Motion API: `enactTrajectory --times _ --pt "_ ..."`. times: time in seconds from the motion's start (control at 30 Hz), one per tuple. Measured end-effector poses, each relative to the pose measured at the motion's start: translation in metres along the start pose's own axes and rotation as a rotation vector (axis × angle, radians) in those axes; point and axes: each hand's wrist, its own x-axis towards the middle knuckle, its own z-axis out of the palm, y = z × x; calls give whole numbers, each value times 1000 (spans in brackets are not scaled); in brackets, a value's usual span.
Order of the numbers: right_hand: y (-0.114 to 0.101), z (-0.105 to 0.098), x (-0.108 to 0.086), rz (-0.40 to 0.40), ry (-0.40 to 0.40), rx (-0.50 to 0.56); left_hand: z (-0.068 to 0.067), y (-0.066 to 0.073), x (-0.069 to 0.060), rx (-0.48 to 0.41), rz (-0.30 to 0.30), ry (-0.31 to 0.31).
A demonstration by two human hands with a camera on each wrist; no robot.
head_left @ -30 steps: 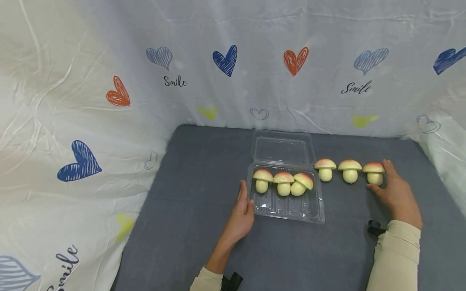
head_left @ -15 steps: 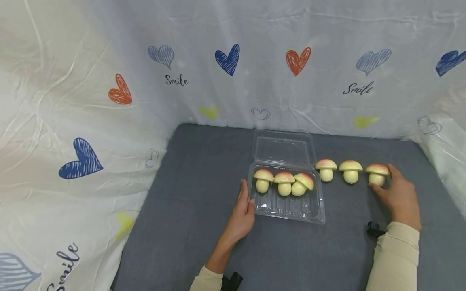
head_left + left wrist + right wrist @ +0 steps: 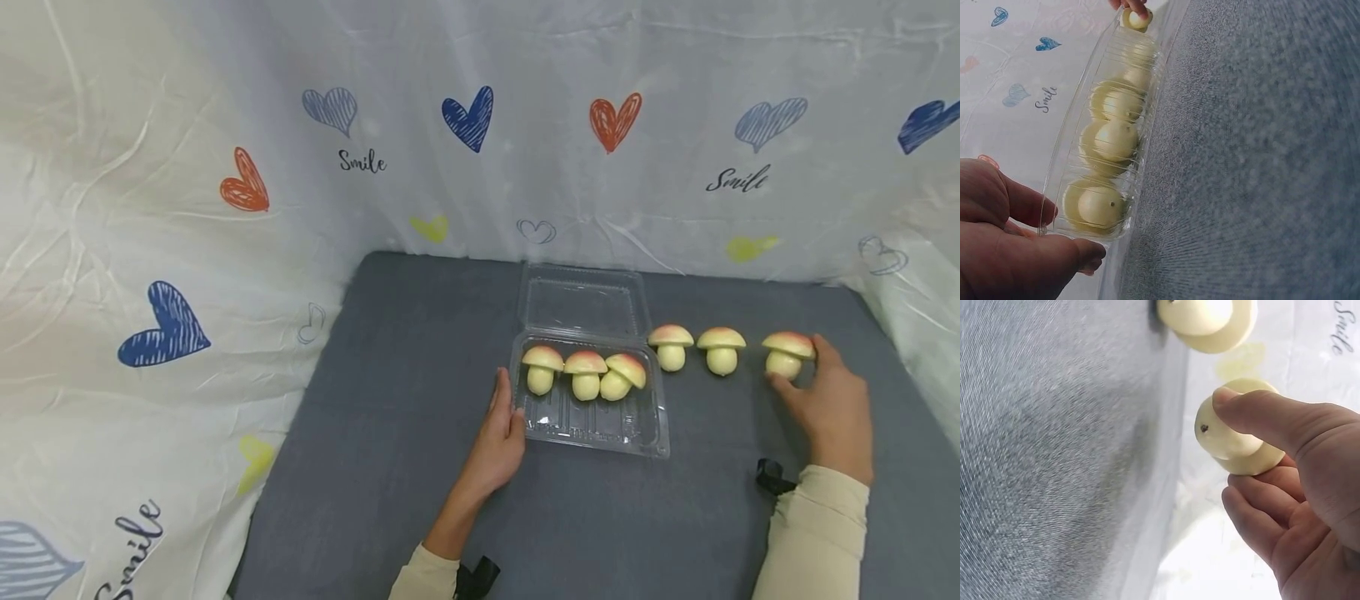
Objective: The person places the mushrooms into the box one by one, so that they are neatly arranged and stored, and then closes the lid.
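In the head view, my right hand (image 3: 832, 412) pinches a toy mushroom (image 3: 787, 354) with a red-and-yellow cap and pale stem. The right wrist view shows the thumb on the stem of this mushroom (image 3: 1232, 434) and the fingers behind its cap. My left hand (image 3: 497, 446) holds the left edge of an open clear plastic clamshell box (image 3: 592, 427). Up close, thumb and fingers of the left hand (image 3: 1016, 244) lie at the box's near end. Inside the box, three similar mushrooms (image 3: 585, 375) stand in a row, the rightmost tilted.
Two more mushrooms, one near the box (image 3: 671, 347) and one farther right (image 3: 722, 350), stand on the grey cloth-covered table (image 3: 390, 417). The box's lid (image 3: 585, 302) lies folded back towards the white curtain (image 3: 540, 183) printed with hearts.
My right hand has shifted slightly right with the mushroom, widening the gap to its neighbour. The mushroom now tilts a little. My left hand and the box stay in place.
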Motion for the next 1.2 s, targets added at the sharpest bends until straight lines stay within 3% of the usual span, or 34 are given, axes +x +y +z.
enactTrajectory --times 0.47,0.77,1.0,1.2 --pt "-28 -15 -18 -51 87 25 1 3 0 -9 3 -14" --pt "-51 -25 -31 -68 91 37 1 1 0 -12 3 -13" --pt "-69 -22 -39 -98 133 59 0 0 1 -4 5 -7" --pt "-80 -12 -48 -90 100 73 0 1 0 4 -4 -7"
